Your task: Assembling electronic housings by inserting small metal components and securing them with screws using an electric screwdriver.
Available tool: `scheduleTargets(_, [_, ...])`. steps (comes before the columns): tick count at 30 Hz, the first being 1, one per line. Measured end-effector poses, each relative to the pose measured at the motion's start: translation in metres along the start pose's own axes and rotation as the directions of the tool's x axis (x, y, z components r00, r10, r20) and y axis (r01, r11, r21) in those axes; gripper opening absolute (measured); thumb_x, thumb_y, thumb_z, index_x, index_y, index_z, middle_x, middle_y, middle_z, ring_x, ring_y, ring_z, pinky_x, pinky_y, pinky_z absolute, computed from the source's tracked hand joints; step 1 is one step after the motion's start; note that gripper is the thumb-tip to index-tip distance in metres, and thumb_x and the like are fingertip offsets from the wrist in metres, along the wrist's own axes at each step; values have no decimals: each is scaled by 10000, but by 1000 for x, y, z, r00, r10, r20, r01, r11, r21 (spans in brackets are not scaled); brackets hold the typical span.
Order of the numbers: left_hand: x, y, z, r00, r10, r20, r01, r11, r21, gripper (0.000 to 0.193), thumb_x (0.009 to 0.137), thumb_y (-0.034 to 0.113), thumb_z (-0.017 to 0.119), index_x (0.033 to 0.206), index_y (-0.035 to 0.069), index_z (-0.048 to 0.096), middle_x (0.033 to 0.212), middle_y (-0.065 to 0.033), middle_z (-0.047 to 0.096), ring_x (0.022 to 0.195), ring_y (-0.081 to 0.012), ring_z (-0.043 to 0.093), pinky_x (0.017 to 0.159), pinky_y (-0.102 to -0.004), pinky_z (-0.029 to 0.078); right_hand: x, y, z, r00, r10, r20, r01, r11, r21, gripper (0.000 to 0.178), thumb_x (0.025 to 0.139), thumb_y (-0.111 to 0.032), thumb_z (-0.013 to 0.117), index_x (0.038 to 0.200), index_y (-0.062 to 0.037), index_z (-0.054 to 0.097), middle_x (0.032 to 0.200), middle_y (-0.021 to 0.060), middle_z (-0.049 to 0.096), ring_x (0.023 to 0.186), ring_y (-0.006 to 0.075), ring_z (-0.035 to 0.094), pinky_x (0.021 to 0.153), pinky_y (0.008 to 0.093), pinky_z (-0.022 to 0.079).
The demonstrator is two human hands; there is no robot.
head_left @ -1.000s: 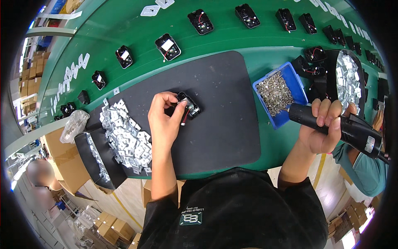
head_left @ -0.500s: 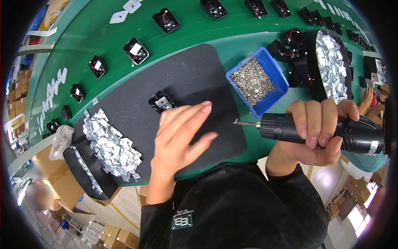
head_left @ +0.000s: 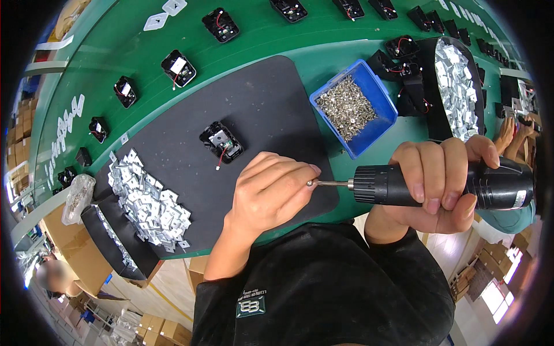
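Note:
My right hand (head_left: 435,179) is wrapped round a black electric screwdriver (head_left: 381,185), held level with its bit pointing left. At the tip of that bit, my left hand (head_left: 274,187) pinches a small screw (head_left: 310,183) between thumb and forefinger. On the dark grey mat (head_left: 259,86) lies an open black plastic housing (head_left: 222,142), with a metal plate, a small circuit board and a red wire in it. A blue bin (head_left: 381,118) of loose screws (head_left: 346,106) stands beyond the screwdriver.
Silvery metal plates (head_left: 147,202) are heaped on the left, beside a black tray (head_left: 124,242). More plates (head_left: 459,89) fill a black container at right. Several black housings (head_left: 179,68) line the green surface behind the mat. A co-worker's hands (head_left: 511,135) show at far right.
My left hand has moved right to the screwdriver bit, and its spread fingers have closed in a pinch. The housing on the mat is now uncovered. The view has shifted slightly.

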State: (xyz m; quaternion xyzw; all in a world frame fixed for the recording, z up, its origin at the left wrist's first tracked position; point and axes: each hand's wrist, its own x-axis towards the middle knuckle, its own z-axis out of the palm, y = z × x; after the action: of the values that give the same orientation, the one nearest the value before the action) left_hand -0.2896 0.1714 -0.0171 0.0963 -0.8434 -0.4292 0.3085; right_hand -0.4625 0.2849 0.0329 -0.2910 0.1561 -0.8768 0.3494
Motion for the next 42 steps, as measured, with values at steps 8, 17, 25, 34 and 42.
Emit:
scheduleTargets(8, [-2, 5, -2, 999, -23, 26, 19, 990, 141, 237, 665, 17, 704, 899, -8, 687, 804, -87, 676, 683, -218, 640, 640, -321, 497, -1, 1, 3, 998, 50, 29, -49, 999, -22, 514, 915, -145, 638, 1346, -229, 371, 767, -24, 513, 678, 119, 526, 677, 307, 437])
scheduleTargets(17, [-3, 8, -4, 998, -32, 50, 26, 992, 120, 230, 657, 18, 694, 884, -18, 684, 774, -91, 668, 676, -223, 641, 638, -322, 498, -1, 7, 13, 998, 58, -38, -61, 995, -77, 420, 858, -88, 662, 1226, -154, 472, 744, -31, 509, 623, 83, 525, 640, 253, 437])
scheduleTargets(25, [-6, 14, -3, 999, -19, 26, 13, 976, 215, 246, 640, 4, 715, 884, -17, 684, 749, -74, 668, 643, -187, 637, 613, -289, 483, 0, 10, 10, 998, 63, 3, -63, 994, -88, 422, 856, -91, 665, 1225, -160, 473, 739, -38, 512, 615, 78, 521, 629, 249, 433])
scheduleTargets(34, [-10, 22, -17, 988, -151, 23, 127, 892, 434, 224, 683, 30, 745, 896, -9, 689, 730, -38, 663, 638, -144, 635, 611, -258, 466, 8, 35, 7, 987, 105, 120, -87, 986, -143, 426, 873, -119, 683, 1228, -185, 456, 726, -45, 514, 599, 69, 495, 607, 241, 423])
scheduleTargets(42, [-39, -5, -58, 947, -257, -191, 318, 824, 469, 777, 562, 212, 857, 1260, 17, 579, 1070, -122, 617, 948, -265, 565, 798, -383, 429, 17, 50, 7, 993, 104, 64, -91, 979, -184, 649, 855, -97, 677, 1380, -240, 324, 750, -22, 535, 586, 134, 521, 620, 292, 452])
